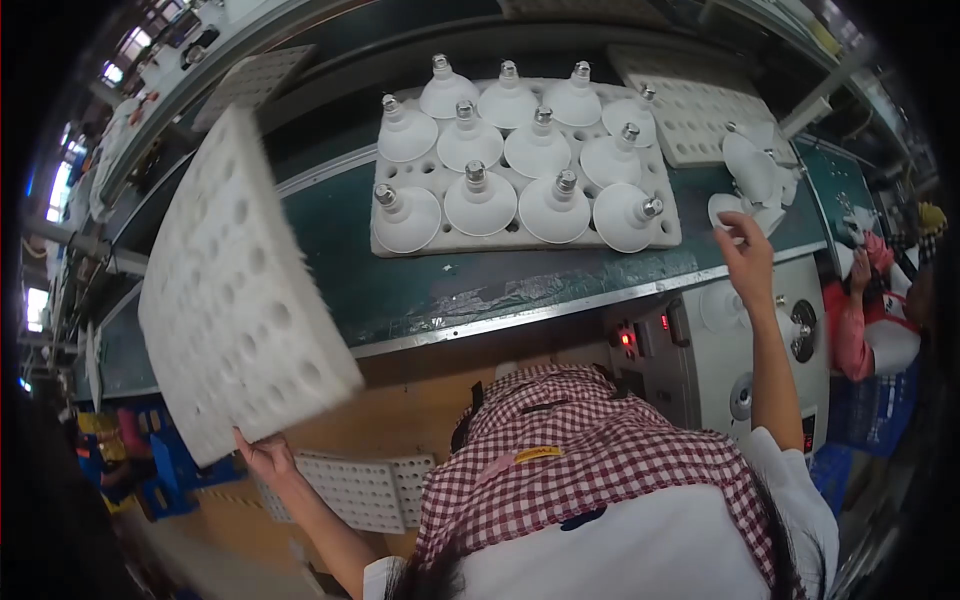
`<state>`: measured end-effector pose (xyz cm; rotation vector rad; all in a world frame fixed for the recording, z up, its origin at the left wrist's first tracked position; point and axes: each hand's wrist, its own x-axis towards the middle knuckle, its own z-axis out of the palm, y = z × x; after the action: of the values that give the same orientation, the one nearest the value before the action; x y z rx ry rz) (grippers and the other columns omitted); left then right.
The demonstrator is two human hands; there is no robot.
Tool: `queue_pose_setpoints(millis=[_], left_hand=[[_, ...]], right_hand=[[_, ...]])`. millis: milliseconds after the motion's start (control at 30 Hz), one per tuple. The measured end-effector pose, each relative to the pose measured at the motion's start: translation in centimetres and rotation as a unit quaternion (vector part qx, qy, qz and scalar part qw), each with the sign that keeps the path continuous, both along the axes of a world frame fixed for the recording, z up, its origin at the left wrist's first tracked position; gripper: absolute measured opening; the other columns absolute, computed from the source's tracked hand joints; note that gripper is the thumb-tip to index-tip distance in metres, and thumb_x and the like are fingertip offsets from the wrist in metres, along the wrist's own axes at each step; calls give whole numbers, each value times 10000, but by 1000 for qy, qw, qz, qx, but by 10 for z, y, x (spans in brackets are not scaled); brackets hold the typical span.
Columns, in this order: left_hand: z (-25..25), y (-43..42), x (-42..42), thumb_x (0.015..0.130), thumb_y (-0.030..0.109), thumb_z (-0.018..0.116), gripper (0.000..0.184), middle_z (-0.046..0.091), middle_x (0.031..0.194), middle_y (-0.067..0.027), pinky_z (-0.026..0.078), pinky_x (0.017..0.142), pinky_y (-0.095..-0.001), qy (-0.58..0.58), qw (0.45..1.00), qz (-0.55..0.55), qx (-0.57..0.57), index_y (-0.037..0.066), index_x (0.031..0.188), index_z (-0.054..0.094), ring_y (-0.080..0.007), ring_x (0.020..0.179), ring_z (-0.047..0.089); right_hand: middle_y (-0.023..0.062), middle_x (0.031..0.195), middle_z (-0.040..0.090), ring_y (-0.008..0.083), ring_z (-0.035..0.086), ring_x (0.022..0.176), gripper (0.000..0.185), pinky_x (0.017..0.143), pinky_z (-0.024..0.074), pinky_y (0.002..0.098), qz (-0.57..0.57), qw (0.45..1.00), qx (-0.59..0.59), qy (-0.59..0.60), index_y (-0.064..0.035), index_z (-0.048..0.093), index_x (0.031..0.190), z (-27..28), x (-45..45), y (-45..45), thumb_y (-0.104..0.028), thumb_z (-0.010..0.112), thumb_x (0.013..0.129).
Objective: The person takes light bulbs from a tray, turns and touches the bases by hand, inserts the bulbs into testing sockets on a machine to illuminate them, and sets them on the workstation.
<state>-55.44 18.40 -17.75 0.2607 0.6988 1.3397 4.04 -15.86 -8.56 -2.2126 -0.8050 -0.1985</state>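
My left hand (266, 455) grips the bottom edge of a white foam tray (235, 290) with rows of round holes, tilted up at the left of the bench. My right hand (745, 245) is raised at the right, fingers apart and bent, just by a few loose white lamp shades (750, 170); nothing shows held in it. Between my hands, a second foam tray (460, 240) lies flat on the green bench. Several white cone-shaped lamps (480, 205) stand on it in rows, metal caps up, some leaning.
Another foam tray (690, 120) lies at the back right. More trays (350, 490) lean below the bench edge. A grey machine (740, 350) with red displays stands under the bench. A co-worker (875, 320) is at the far right, near blue crates (880, 410).
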Motion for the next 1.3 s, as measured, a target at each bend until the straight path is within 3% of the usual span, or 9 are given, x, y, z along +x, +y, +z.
queue_pose_setpoints(millis=[200, 267, 367, 467, 600, 700, 833, 1000, 1300], left_hand=[[-75, 87, 18, 845, 201, 512, 457, 404, 1234, -177, 352, 972, -425, 6, 997, 70, -43, -36, 1206, 363, -294, 1121, 410], [-50, 77, 75, 844, 221, 515, 476, 394, 1209, -221, 358, 971, -417, 34, 966, -3, -257, -37, 1210, 352, -313, 1109, 412], [9, -16, 223, 812, 139, 550, 385, 515, 1002, -149, 473, 794, -329, 216, 921, -322, 29, -26, 1143, 443, -223, 902, 536], [51, -94, 359, 783, 124, 585, 408, 559, 992, -146, 467, 766, -287, 300, 762, -504, 273, -57, 1125, 456, -196, 880, 565], [15, -148, 502, 731, 138, 651, 470, 550, 993, -148, 433, 772, -290, 334, 631, -339, 612, -10, 1134, 459, -186, 883, 546], [-15, -161, 553, 718, 152, 662, 444, 568, 907, -111, 429, 725, -263, 347, 582, -298, 672, 6, 1100, 489, -160, 833, 541], [10, -168, 552, 754, 154, 622, 317, 584, 841, -109, 419, 701, -277, 351, 634, -419, 547, -11, 1007, 526, -189, 737, 538], [69, -226, 531, 805, 159, 595, 303, 576, 921, -71, 416, 730, -247, 179, 720, -563, 366, -23, 1032, 508, -127, 818, 527], [99, -288, 514, 844, 142, 529, 330, 542, 977, -98, 445, 776, -265, 26, 743, -624, 240, -22, 1113, 431, -143, 907, 516]], right_hand=[[63, 817, 599, 114, 538, 670, 189, 597, 439, 242, 79, 994, -45, 55, -20, 587, 899, -8, -34, 34, -95, 602, 726], [69, 823, 602, 118, 547, 670, 188, 606, 446, 249, 70, 993, -31, 87, -15, 583, 897, -19, -42, 27, -94, 597, 727], [64, 777, 604, 107, 551, 652, 190, 616, 449, 244, 9, 986, -7, 169, -10, 582, 902, -38, -60, 11, -105, 592, 738], [64, 762, 605, 110, 554, 650, 192, 608, 450, 250, -15, 978, 34, 204, -15, 582, 897, -56, -80, -3, -122, 594, 738], [69, 757, 602, 122, 557, 650, 195, 606, 453, 260, -57, 968, 38, 242, -21, 586, 889, -50, -105, -25, -131, 604, 730], [61, 741, 598, 132, 554, 645, 173, 607, 452, 261, -56, 960, 61, 269, -24, 599, 868, -61, -110, -52, -125, 604, 727], [70, 873, 595, 140, 556, 723, 278, 632, 455, 282, -75, 933, 74, 344, -45, 568, 979, -67, -96, -86, -123, 623, 717], [63, 1258, 351, 197, 408, 1119, 833, 869, 411, 352, 57, 711, 462, 528, -131, 222, 1309, -43, -68, -82, -236, 719, 650], [80, 1260, 323, 232, 354, 1175, 988, 948, 353, 412, 163, 615, 583, 505, -161, 168, 1326, -25, -71, -118, -429, 746, 571]])
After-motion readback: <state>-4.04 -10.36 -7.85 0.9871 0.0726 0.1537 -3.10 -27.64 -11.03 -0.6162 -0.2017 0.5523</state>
